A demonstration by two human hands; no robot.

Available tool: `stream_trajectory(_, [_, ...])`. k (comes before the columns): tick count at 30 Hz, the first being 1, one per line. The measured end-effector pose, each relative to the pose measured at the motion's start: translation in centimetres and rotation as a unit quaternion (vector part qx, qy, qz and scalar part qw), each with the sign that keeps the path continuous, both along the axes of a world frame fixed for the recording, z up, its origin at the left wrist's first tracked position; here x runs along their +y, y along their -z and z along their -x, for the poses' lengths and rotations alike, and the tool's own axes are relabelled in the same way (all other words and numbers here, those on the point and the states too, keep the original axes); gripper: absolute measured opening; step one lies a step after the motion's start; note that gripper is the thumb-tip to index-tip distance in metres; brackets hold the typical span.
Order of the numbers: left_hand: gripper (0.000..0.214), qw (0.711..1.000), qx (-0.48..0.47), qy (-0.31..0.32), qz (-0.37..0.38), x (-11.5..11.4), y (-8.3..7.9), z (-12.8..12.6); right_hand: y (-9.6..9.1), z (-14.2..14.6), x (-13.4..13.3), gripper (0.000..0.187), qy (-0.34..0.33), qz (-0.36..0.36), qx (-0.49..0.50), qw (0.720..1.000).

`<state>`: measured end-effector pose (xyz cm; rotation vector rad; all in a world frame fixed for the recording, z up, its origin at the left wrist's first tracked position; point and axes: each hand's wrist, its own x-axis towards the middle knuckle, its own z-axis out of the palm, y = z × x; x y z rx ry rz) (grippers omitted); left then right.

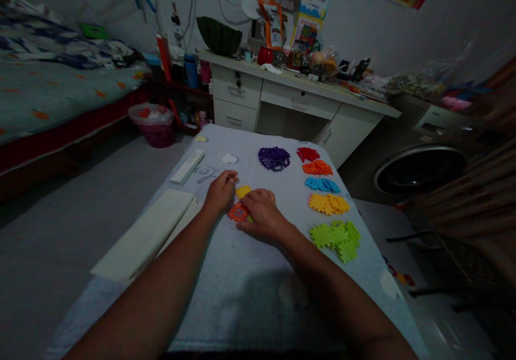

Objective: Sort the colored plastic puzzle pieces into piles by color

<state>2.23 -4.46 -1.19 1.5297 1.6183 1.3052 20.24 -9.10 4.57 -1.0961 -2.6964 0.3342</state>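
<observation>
My left hand is closed, its fingers curled beside an orange interlocking plastic tile; what the fingers hold, if anything, is hidden. The thumb and fingers of my right hand close on the right side of that orange tile, which has a lattice of openings. A yellow toothed piece lies just beyond, between the two hands. Part of a green piece shows under my right hand. Sorted plastic pieces form piles to the right: green, yellow, blue, orange and red. Farther off is a purple pile.
A pale cloth covers the table. On its left lie a long white box and a folded cream sheet. Beyond stands a cluttered white desk, with a washing machine at right and a pink bin at left.
</observation>
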Motion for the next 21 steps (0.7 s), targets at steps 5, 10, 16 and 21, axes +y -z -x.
stream_trajectory(5, [0.031, 1.0, -0.015, -0.008, -0.006, 0.1, -0.1, 0.2, 0.6, 0.8, -0.4, 0.042, 0.005, -0.02, -0.012, 1.0])
stream_trajectory(10, [0.031, 1.0, -0.016, -0.002, -0.013, 0.2, 0.0, 0.2, 0.9, 1.0, -0.8, 0.016, 0.02, -0.02, 0.023, 0.999])
stream_trajectory(16, [0.032, 1.0, -0.018, -0.004, -0.011, 0.2, 0.1, 0.2, 0.4, -0.1, 0.7, 0.014, 0.093, 0.005, 0.129, 0.987])
stream_trajectory(21, [0.032, 1.0, -0.013, 0.005, -0.004, 0.4, 0.5, 0.2, 1.0, -3.4, 4.2, 0.022, 0.232, 0.042, 0.271, 0.933])
